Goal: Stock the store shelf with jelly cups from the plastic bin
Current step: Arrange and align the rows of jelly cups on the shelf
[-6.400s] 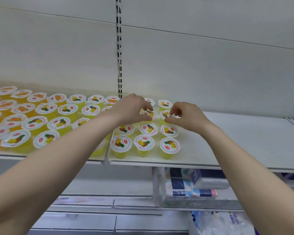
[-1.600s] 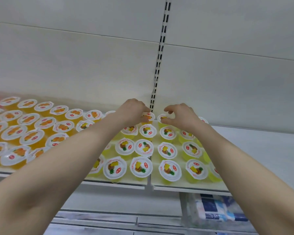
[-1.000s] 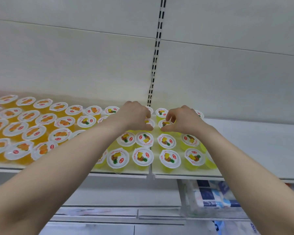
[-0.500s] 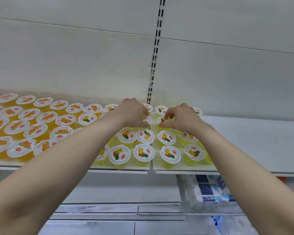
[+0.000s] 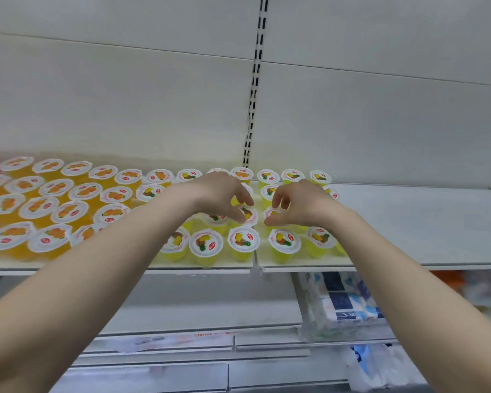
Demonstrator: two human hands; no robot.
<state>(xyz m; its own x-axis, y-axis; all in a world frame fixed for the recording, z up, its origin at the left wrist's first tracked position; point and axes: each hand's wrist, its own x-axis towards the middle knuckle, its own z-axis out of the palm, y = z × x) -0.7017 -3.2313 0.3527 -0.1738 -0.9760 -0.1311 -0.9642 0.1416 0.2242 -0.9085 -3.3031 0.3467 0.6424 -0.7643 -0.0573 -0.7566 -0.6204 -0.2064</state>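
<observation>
Currently, left hand [image 5: 219, 195]: fingers are curling over the left cup [image 5: 249, 214], pinching its rim.
Right hand [image 5: 305, 207]: thumb and forefinger are pinching the right cup [image 5: 273, 213].
Cups: standing upright at centre frame, side by side, each directly under its own hand's fingertips.
Shelf [image 5: 414, 222]: carrying both cups in the second row from its front edge.
Bin: not showing.

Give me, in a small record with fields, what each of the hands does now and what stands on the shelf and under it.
left hand: pinches a yellow jelly cup, second row from the front
right hand: pinches the neighbouring yellow cup
shelf: orange cups at left, yellow cups in the middle
below: wrapped packs on a lower shelf
</observation>
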